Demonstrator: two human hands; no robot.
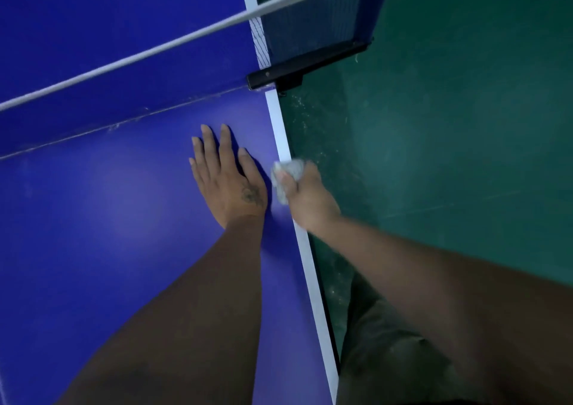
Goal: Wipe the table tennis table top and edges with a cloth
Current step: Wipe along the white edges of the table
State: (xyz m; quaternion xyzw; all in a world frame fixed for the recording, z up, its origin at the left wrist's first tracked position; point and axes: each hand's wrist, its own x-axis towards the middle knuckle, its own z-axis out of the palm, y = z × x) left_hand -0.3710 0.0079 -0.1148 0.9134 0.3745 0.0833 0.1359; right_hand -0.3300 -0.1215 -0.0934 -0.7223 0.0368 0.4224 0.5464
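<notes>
The blue table tennis table point(108, 234) fills the left of the view, with a white line point(313, 277) along its right side edge. My left hand point(228, 176) rests flat on the top, fingers straight and spread, just inside that edge. My right hand point(305, 196) grips a crumpled grey cloth point(286, 173) and holds it against the white side edge, thumb on top of the table and fingers wrapped over the side. The cloth is blurred.
The net point(310, 19) with its white top band point(173, 43) crosses the table a short way beyond my hands. Its black clamp bracket point(304, 63) sticks out over the side edge. Green floor point(449, 141) lies to the right, with my trouser leg point(387, 358) beside the table.
</notes>
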